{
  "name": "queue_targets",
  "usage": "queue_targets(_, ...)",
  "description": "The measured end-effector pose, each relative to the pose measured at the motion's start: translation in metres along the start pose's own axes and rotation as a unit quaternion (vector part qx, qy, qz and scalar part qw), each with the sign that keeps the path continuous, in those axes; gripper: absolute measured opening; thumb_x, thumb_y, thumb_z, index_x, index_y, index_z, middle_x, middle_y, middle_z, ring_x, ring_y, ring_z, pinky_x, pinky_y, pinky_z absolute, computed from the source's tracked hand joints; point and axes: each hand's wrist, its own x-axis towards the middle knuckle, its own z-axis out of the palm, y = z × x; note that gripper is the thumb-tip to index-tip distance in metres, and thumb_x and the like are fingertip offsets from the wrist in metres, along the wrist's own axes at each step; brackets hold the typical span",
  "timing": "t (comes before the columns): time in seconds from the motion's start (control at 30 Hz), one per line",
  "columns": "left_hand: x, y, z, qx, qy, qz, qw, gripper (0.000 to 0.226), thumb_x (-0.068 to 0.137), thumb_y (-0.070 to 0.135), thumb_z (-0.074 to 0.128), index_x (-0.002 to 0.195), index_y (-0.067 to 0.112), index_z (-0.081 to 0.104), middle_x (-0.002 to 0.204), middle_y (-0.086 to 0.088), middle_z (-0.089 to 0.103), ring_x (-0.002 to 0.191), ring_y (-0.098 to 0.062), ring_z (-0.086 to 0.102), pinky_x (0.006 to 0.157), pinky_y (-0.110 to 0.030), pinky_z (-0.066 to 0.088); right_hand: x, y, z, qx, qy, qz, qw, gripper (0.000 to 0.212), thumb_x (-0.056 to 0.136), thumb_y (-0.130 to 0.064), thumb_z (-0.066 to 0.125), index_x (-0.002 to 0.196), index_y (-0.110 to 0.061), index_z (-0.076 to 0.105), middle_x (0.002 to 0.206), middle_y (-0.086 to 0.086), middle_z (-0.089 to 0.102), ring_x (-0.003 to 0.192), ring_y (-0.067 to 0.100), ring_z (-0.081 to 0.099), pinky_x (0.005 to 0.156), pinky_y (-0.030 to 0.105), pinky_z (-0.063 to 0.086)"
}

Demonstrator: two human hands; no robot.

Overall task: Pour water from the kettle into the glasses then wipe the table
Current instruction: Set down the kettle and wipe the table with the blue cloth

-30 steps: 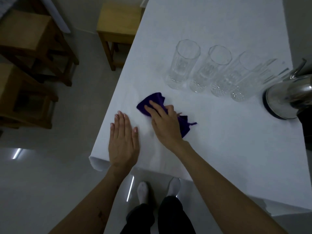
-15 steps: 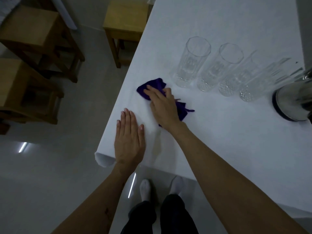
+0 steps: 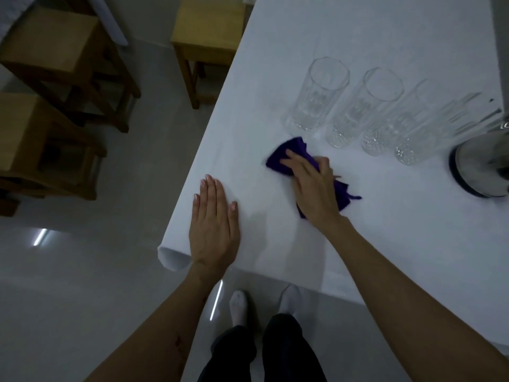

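Note:
A white-covered table (image 3: pixel 399 244) fills the right of the view. My right hand (image 3: pixel 311 186) lies on a crumpled purple cloth (image 3: pixel 292 151) and presses it to the table with fingers spread over it, just in front of the glasses. Several tall clear glasses (image 3: pixel 316 97) stand in a row behind the cloth. The steel kettle (image 3: pixel 484 166) stands at the right edge, partly cut off. My left hand (image 3: pixel 213 224) rests flat on the table near its front left corner, fingers straight and together.
Wooden stools stand on the grey floor to the left: one (image 3: pixel 209 31) beside the table's left edge, two more (image 3: pixel 49 51) (image 3: pixel 41 144) farther left. The cloth overhangs at the front left corner (image 3: pixel 173 257). My feet stand under the front edge.
My right hand has slid the purple cloth away from me and to the right, up to the base of the glasses. My left hand has stayed flat in place.

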Motion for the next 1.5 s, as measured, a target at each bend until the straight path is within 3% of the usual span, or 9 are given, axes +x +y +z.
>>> queue_targets(0.33,0.001,-0.001,-0.006,-0.026,0.001,0.006,1.000,0.064,0.100,0.041,0.003,0.153,0.007,0.014,0.162,-0.006,0.009,0.149,-0.011,0.002,0.122,-0.028,0.000,-0.038,-0.043,0.002,0.094,-0.137,-0.225,0.960,0.033,0.098,-0.014,0.047,0.119,-0.013,0.073,0.135,0.001,0.065,0.107,0.026,0.053,0.094,0.029,0.032)
queue_targets(0.53,-0.001,-0.001,-0.007,-0.028,-0.006,-0.001,1.000,0.065,0.099,0.044,0.002,0.153,0.009,0.011,0.162,-0.003,0.005,0.149,-0.009,-0.001,0.122,-0.028,-0.001,-0.109,0.005,-0.021,0.040,-0.066,-0.322,0.944,0.030,0.104,-0.012,0.047,0.113,-0.011,0.076,0.133,0.000,0.066,0.111,0.024,0.053,0.095,0.038,0.040)
queue_targets(0.67,-0.001,0.002,-0.005,-0.024,-0.002,-0.005,1.000,0.066,0.098,0.044,0.001,0.153,0.009,0.010,0.162,-0.003,0.005,0.150,-0.010,0.000,0.122,-0.029,0.000,-0.114,0.038,-0.032,0.000,-0.014,-0.188,0.982,0.027,0.105,-0.012,0.043,0.124,-0.014,0.062,0.139,0.003,0.058,0.108,0.034,0.054,0.084,0.049,0.047)
queue_targets(0.83,0.000,0.000,-0.003,-0.037,0.000,-0.011,0.999,0.063,0.099,0.042,0.003,0.153,0.011,0.010,0.162,0.000,0.004,0.149,-0.007,-0.001,0.122,-0.027,-0.001,-0.067,-0.022,-0.002,0.006,0.052,0.069,0.996,0.045,0.090,-0.007,0.041,0.127,-0.009,0.067,0.137,0.007,0.064,0.101,0.044,0.055,0.087,0.050,0.053)
queue_targets(1.03,0.001,-0.007,-0.004,-0.057,0.009,0.005,0.998,0.058,0.102,0.036,0.004,0.153,0.010,0.015,0.162,-0.002,0.011,0.149,-0.007,0.003,0.122,-0.027,0.002,-0.112,-0.051,0.017,0.030,-0.028,-0.222,0.974,0.029,0.093,0.001,0.061,0.118,-0.009,0.072,0.133,0.005,0.067,0.112,0.028,0.065,0.093,0.046,0.046)
queue_targets(1.13,0.001,-0.007,-0.003,-0.043,0.010,-0.001,0.999,0.058,0.102,0.037,0.006,0.153,0.010,0.016,0.162,-0.002,0.011,0.149,-0.007,0.004,0.121,-0.025,0.000,-0.154,-0.018,0.003,0.037,-0.047,-0.244,0.968,0.031,0.099,-0.007,0.060,0.126,-0.019,0.066,0.143,-0.004,0.059,0.106,0.035,0.067,0.084,0.046,0.051)
queue_targets(1.27,0.000,-0.005,-0.003,-0.033,0.013,-0.002,0.999,0.058,0.102,0.036,0.009,0.152,0.009,0.017,0.162,-0.003,0.012,0.149,-0.009,0.005,0.122,-0.028,0.001,-0.196,0.048,-0.040,-0.049,-0.031,-0.138,0.989,0.036,0.104,-0.007,0.041,0.134,-0.021,0.054,0.149,-0.001,0.050,0.108,0.038,0.065,0.091,0.050,0.047)
queue_targets(1.37,0.000,-0.003,-0.004,-0.035,0.009,0.002,0.999,0.061,0.101,0.039,0.006,0.152,0.007,0.016,0.162,-0.005,0.011,0.149,-0.011,0.005,0.122,-0.030,0.002,-0.216,0.085,-0.071,-0.085,0.039,0.090,0.992,0.040,0.094,0.002,0.047,0.128,-0.010,0.063,0.143,0.005,0.055,0.111,0.037,0.052,0.100,0.043,0.038)
queue_targets(1.5,0.000,0.001,-0.003,-0.020,0.001,-0.001,1.000,0.065,0.099,0.042,0.003,0.153,0.007,0.012,0.162,-0.005,0.008,0.149,-0.012,0.002,0.122,-0.030,0.000,-0.176,0.084,-0.068,-0.078,0.175,0.447,0.874,0.035,0.096,0.003,0.050,0.129,-0.002,0.059,0.140,0.016,0.059,0.110,0.044,0.046,0.090,0.053,0.041)
